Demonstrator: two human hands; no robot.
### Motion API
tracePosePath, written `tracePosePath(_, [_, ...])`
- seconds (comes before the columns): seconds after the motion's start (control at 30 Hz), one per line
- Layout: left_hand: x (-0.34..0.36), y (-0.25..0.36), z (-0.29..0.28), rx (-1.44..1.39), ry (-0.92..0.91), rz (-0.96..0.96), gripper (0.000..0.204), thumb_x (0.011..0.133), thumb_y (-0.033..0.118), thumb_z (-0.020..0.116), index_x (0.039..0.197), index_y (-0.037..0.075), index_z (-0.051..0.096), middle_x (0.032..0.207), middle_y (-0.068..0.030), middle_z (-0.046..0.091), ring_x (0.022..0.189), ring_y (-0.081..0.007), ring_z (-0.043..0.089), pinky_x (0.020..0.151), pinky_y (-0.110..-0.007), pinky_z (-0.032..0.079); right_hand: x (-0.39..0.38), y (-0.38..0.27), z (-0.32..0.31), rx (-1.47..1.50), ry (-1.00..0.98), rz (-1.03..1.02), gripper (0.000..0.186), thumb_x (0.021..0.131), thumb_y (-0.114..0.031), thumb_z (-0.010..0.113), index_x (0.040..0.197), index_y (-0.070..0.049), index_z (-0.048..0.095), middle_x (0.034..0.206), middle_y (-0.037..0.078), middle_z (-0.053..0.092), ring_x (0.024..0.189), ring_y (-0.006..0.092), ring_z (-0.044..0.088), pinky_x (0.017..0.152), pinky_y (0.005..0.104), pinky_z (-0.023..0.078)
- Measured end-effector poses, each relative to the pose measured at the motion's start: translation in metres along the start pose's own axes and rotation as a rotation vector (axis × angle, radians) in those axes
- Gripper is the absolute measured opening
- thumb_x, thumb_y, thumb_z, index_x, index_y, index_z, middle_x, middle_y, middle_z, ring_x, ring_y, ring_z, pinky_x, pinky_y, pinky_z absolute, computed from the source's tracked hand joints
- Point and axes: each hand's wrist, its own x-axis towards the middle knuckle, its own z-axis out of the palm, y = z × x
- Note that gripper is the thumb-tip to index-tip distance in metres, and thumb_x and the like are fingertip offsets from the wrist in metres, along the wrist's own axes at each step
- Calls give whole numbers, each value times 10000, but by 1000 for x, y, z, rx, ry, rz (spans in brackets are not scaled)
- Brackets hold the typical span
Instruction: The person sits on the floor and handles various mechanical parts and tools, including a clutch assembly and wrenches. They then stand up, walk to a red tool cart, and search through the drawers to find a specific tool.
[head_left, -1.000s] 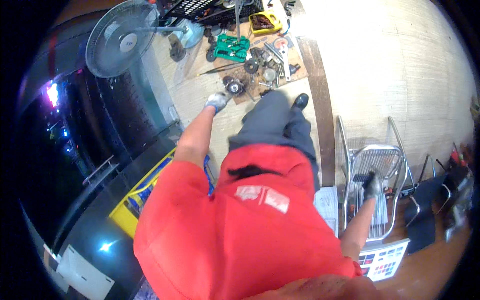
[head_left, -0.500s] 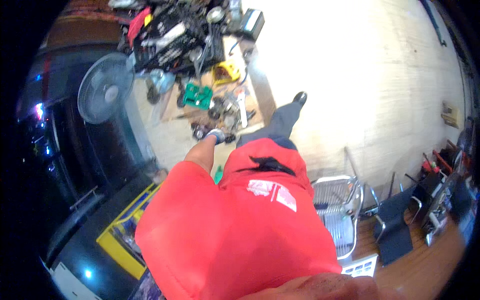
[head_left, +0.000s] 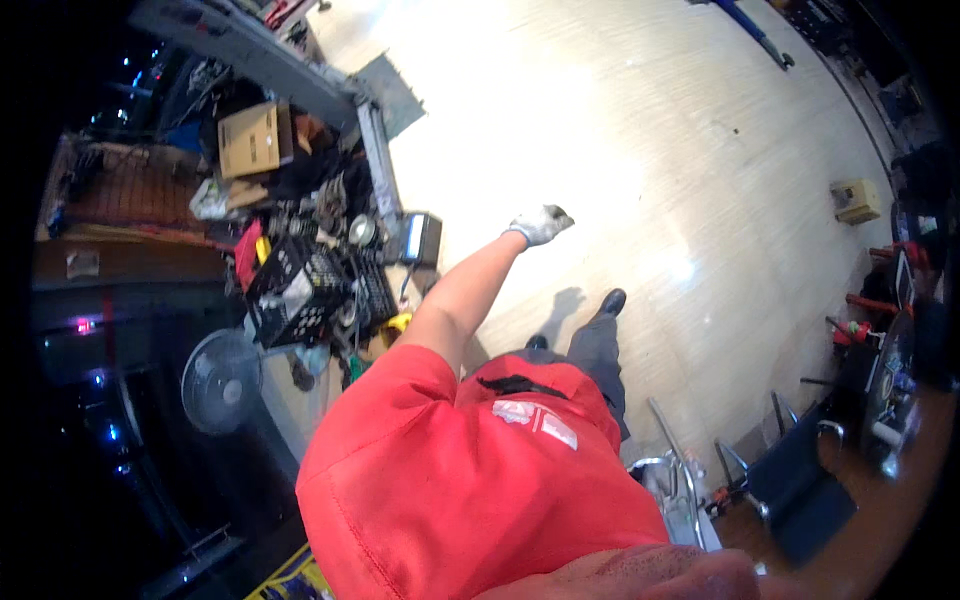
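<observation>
My left arm reaches forward over the pale floor (head_left: 640,160) from the red sleeve. The left hand (head_left: 540,227) wears a white-and-grey glove, and its fingers look drawn together. Whatever might be inside them is too small and blurred to make out. It touches nothing around it. My right hand is out of the picture. Left of the arm lies a heap with a black plastic crate (head_left: 290,295), a dark box with a pale top (head_left: 420,238) and a yellow part (head_left: 397,323), partly hidden by the arm.
A standing fan (head_left: 222,382) is at the left, near dark glass. Behind the heap are a cardboard box (head_left: 250,140) and a grey metal post (head_left: 378,170). At the right stand a dark chair (head_left: 800,495) and a yellowish box (head_left: 855,201). A metal-framed chair (head_left: 672,490) stands close by.
My left hand has left the loose parts on the floor and swung forward and right. The view has shifted, so the heap and fan sit lower and more of the far area shows.
</observation>
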Motion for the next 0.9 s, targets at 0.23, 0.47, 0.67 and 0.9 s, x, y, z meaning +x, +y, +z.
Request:
tracePosePath(0.23, [93,-14,19,148,-146,-168,592,963,575,456,1233,99,684,1279,-169,665,1165,-355,634,1004,-456,484,79,-142,51,-185,60,61,359,986,-531,549,926,-184,622,651,2,572,474,157,502,411,334,375])
tracePosePath(0.47, [71,-96,21,98,-380,-719,694,949,614,509,1294,26,640,1390,-216,574,1311,-363,542,1088,-451,426,170,-468,176,-151,84,-323,358,1002,-493,536,931,-144,570,621,14,532,443,167,472,382,342,336])
tracePosePath(0.67, [142,-88,9,-245,-238,-923,634,925,646,539,855,50,742,723,-98,673,597,-231,599,602,-424,496,203,-657,358,-314,-5,-402,320,1005,-461,547,990,-141,553,623,9,514,441,146,460,371,311,317])
tracePosePath(0.9, [381,9,-93,-416,-183,-775,567,943,584,572,1078,54,725,1024,-114,746,616,-181,556,551,-369,463,243,-721,436,-579,-163,-57,421,1001,-546,504,879,-146,555,615,30,513,463,216,493,409,379,359])
